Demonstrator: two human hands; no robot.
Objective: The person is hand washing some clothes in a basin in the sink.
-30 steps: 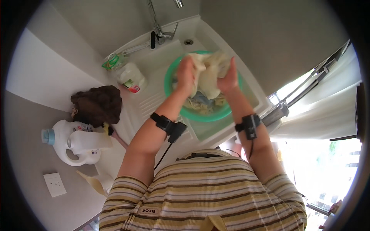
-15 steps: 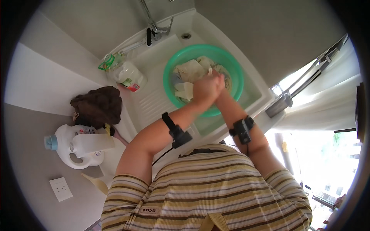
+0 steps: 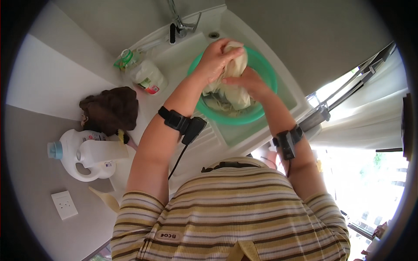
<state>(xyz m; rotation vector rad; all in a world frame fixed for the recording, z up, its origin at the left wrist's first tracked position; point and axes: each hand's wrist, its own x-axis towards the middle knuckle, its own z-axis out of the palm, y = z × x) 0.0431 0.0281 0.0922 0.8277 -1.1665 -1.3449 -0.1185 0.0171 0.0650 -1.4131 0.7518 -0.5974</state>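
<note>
A wet cream cloth garment [image 3: 235,71] is bunched up over a round green basin [image 3: 262,114] standing in the white sink. My left hand [image 3: 216,61] is closed around the garment's upper left part, thumb across the front. On the other side my right hand [image 3: 252,84] grips the cloth lower down, its thumb pointing left and its other fingers partly hidden. The garment's lower end hangs into the basin, where more pale wet cloth [image 3: 220,104] lies in water.
The sink [image 3: 191,114] has a ribbed washboard slope left of the basin and a faucet [image 3: 185,27] at the back. Along the left stand a clear plastic jug [image 3: 147,78], a dark brown cloth bundle [image 3: 111,109], a scrub brush [image 3: 123,136] and a white detergent bottle [image 3: 82,167].
My hands were close together, low over the basin. They have moved apart, the left one up and leftward, and the cream garment is now lifted between them.
</note>
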